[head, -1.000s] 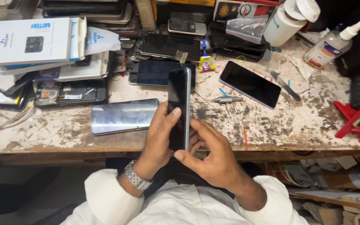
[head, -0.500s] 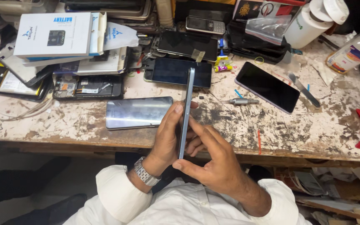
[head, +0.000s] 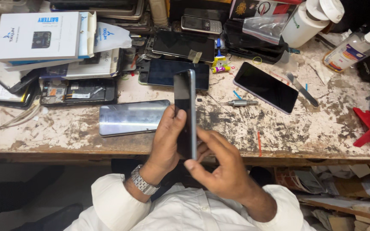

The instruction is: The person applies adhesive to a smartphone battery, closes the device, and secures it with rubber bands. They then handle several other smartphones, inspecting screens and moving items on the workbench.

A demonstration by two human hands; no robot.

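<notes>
**Phone held on edge above a cluttered bench**

The left hand (head: pixel 165 139) wraps its fingers around a dark phone (head: pixel 185 111), holding it upright on its long edge over the near lip of the bench (head: pixel 279 132). The right hand (head: pixel 219 171) pinches the phone's lower end, thumb tip pressed at the bottom corner, fingers bent beside it. Just left of the phone, a silvery back cover (head: pixel 133 117) lies flat on the bench. Beyond it rests a black screen panel (head: pixel 168 72); to the right, another dark phone (head: pixel 265 87) lies at an angle, with a small screwdriver (head: pixel 238 103) between them. A white box (head: pixel 37 36) sits far left.
</notes>
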